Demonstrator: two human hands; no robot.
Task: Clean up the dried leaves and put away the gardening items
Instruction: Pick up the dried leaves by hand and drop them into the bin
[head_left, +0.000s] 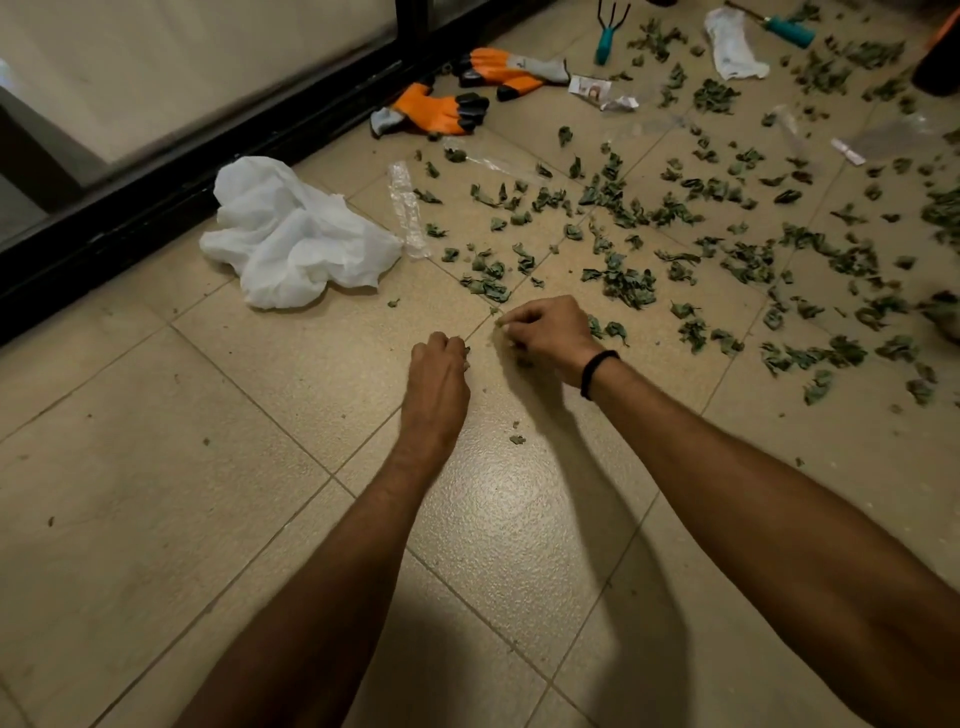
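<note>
Curled fingers (453, 344) of the left hand (436, 371) hide what it holds. The right hand (545, 332) pinches something too small to tell. A dark object (939, 65) is cut off by the right edge.

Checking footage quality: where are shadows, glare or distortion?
Head view: soft arm shadows fall across the floor tiles near the bottom; faint sheen on the tile below the left hand; wide-angle lens slightly bows the black door frame; dried leaves look sharp.

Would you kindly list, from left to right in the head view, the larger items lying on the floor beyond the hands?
white crumpled cloth → nearer orange glove → farther orange glove → teal hand rake → white wrapper → teal-handled tool
</note>
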